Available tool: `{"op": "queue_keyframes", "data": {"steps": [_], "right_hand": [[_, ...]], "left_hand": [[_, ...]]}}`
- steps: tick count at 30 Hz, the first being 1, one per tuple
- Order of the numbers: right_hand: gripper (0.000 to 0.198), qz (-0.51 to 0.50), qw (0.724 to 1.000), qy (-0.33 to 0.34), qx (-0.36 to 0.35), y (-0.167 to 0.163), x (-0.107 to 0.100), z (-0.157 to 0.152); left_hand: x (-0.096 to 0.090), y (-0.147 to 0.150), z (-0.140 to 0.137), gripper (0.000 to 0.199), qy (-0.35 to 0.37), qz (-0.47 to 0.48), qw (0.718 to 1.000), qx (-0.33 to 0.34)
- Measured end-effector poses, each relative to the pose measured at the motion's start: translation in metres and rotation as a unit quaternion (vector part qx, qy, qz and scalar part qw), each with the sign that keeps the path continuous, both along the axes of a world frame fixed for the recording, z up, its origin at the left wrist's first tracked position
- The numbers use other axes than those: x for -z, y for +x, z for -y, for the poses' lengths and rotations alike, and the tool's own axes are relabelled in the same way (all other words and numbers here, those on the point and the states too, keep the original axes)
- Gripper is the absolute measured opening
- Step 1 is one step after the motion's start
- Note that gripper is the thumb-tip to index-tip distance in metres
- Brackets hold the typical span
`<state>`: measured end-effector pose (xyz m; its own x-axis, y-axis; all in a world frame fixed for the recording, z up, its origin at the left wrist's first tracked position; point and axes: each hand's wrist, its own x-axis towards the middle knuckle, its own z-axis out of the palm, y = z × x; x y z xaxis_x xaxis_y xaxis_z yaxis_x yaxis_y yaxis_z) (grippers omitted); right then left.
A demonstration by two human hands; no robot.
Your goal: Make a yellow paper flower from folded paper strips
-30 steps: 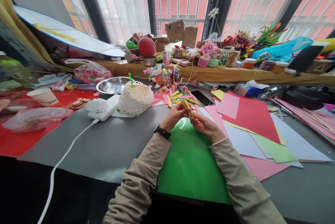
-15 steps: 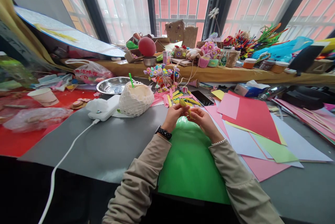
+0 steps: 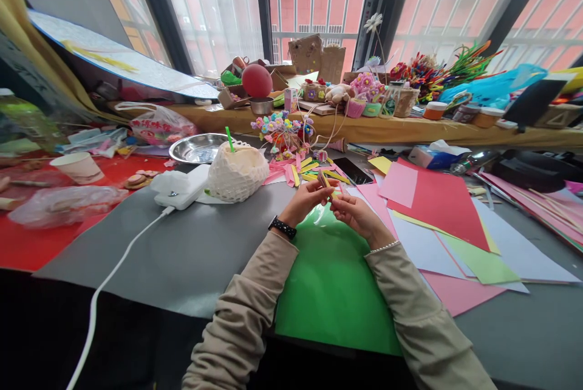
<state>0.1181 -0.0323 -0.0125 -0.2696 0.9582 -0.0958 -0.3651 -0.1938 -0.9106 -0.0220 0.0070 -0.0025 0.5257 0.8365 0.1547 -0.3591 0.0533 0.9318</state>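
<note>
Over the far end of a glossy green sheet, both hands meet at a small folded yellow paper piece. My left hand, with a dark watch at the wrist, pinches it from the left. From the right, my right hand pinches its lower end between thumb and fingers. Part of the piece is hidden behind the fingers. Just beyond the hands lies a loose pile of pink and yellow paper strips. A dark phone lies beside that pile.
On the right, coloured paper sheets overlap. A wrapped coconut with a green straw, a steel plate and a white power bank with a cable stand left. Crafts crowd the sill. A paper cup is farther left.
The yellow paper has been turned between my fingers, and its upper end now leans left. My right hand has shifted slightly right and down.
</note>
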Motion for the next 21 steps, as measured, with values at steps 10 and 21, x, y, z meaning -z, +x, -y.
{"op": "queue_keyframes", "data": {"steps": [10,21], "right_hand": [[0.022,-0.018,0.999,-0.035,-0.014,0.002,0.000,-0.001],[0.025,-0.003,0.999,-0.022,-0.024,-0.006,0.009,-0.003]], "left_hand": [[-0.001,0.002,0.002,0.028,-0.018,0.023,0.999,-0.013],[-0.002,0.022,0.018,0.041,-0.027,0.035,0.997,-0.063]]}}
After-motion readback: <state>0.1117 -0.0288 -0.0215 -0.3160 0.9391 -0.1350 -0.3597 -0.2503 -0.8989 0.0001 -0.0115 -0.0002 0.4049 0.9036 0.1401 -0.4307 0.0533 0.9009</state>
